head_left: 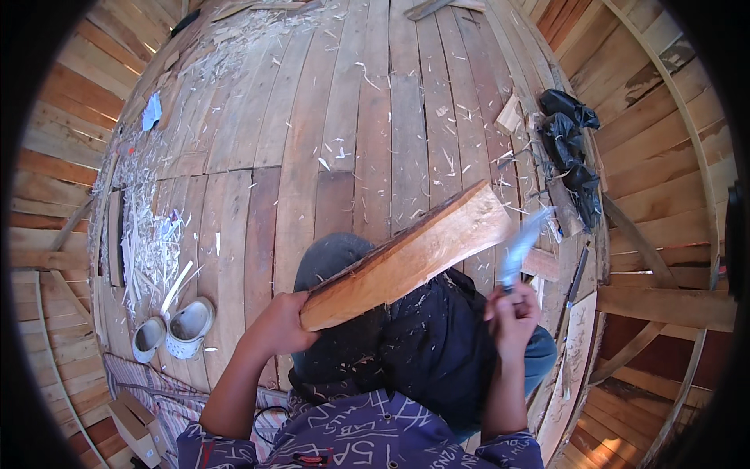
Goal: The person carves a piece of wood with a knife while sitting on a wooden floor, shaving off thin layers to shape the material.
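Note:
My left hand is closed round the near end of a long piece of wood. The wood slants up to the right across my lap, pale on its cut face, with dark bark along its upper edge. In my right hand I grip the handle of a knife. Its blade points up and away, smeared by motion, a little to the right of the wood's far end and apart from it. A dark cloth sprinkled with shavings covers my lap.
Wood shavings are heaped along the left of the plank floor. Pale clogs stand on the left, near a striped mat and a cardboard box. Black plastic bags and wood scraps lie on the right, by the plank wall.

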The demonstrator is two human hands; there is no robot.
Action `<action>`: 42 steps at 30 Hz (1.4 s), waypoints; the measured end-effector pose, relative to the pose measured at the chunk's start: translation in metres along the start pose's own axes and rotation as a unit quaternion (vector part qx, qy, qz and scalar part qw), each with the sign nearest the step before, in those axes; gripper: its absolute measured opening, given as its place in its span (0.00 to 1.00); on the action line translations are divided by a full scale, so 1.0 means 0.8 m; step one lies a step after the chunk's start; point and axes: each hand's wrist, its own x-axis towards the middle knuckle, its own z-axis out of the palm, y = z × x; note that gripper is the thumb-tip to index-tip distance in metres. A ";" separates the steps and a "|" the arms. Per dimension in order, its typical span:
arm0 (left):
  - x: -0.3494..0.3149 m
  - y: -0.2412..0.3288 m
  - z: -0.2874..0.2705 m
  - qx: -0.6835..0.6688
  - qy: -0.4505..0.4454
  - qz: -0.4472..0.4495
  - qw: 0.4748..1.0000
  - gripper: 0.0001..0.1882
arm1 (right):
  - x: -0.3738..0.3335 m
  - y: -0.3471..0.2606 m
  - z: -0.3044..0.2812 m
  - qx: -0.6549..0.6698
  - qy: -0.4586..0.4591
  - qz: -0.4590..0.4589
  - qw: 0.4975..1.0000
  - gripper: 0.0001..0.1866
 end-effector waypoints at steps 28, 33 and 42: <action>0.000 0.000 -0.004 -0.019 -0.014 -0.001 1.000 0.20 | -0.034 0.024 0.024 0.027 -0.036 0.085 0.995 0.13; -0.001 -0.001 -0.001 -0.022 0.001 0.008 1.000 0.19 | -0.035 0.025 0.029 0.001 -0.016 0.093 0.996 0.14; -0.002 0.001 -0.003 -0.016 -0.001 0.001 1.000 0.19 | -0.024 0.000 0.044 -0.092 0.040 0.081 0.992 0.13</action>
